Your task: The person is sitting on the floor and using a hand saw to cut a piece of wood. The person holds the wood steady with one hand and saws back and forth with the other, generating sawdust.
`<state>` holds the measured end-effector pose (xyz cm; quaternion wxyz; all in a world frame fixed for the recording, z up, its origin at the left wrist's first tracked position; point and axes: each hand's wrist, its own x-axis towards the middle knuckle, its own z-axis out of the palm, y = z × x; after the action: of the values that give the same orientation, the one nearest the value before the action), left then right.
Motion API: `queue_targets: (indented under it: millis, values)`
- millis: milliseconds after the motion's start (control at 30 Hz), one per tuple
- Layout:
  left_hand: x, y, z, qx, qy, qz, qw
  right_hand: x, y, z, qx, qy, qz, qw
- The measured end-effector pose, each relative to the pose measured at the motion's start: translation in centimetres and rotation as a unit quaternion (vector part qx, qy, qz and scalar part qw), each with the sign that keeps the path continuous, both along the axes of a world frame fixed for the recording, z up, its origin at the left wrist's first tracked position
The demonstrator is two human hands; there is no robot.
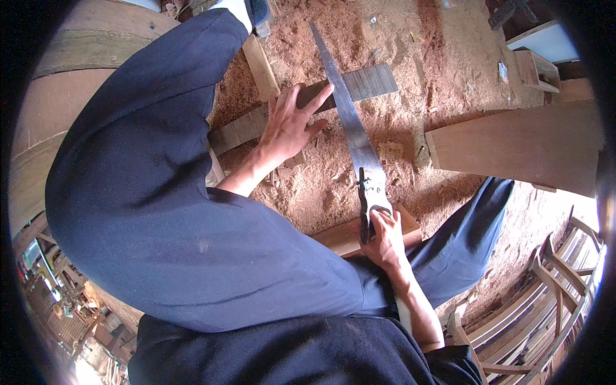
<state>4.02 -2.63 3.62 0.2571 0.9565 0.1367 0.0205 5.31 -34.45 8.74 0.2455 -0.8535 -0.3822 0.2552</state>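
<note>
My right hand (386, 239) is wrapped round the handle of a hand saw (351, 125), near my right thigh. The long tapering blade points away from me and lies across a dark grey-brown wooden board (372, 82). On that board, left of the blade, rests my left hand (289, 122) with its fingers spread. Its index fingertip reaches the side of the blade. The board runs from beside my left leg up toward the right. Whether the teeth have cut into the wood I cannot tell.
Sawdust covers the ground (410, 58). A wooden strip (259, 67) lies beyond my left hand, and a wooden block (340, 237) sits by the saw handle. At right a wide plank (513, 144) juts in. Stacked timber (532, 321) stands at lower right.
</note>
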Motion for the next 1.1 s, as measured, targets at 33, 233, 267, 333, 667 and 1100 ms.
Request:
queue_targets:
  millis: [33, 233, 267, 333, 667, 1100]
  values:
    - [-0.1, -0.1, 0.7, 0.001, 0.002, 0.002, 1.000, 0.1, -0.2, 0.0, 0.020, -0.005, -0.002, 1.000]
    - [0.9, -1.3, 2.1, 0.029, -0.012, 0.026, 0.999, 0.7, -0.7, 0.4, 0.099, 0.037, -0.089, 0.990]
    - [1.0, -1.2, 1.9, 0.028, -0.016, 0.022, 0.999, 0.6, -0.6, 0.5, 0.101, 0.058, -0.120, 0.986]
    - [1.3, -1.0, 1.8, 0.022, -0.025, 0.013, 0.999, 0.3, -0.4, 0.4, 0.102, 0.099, -0.180, 0.973]
    - [2.0, -1.3, 1.6, 0.003, -0.023, 0.029, 0.999, 0.4, -0.9, 0.2, 0.081, 0.219, -0.276, 0.932]
    - [0.6, 0.8, -1.9, 0.050, -0.089, 0.039, 0.994, 0.4, -0.7, 0.3, 0.096, 0.146, -0.257, 0.951]
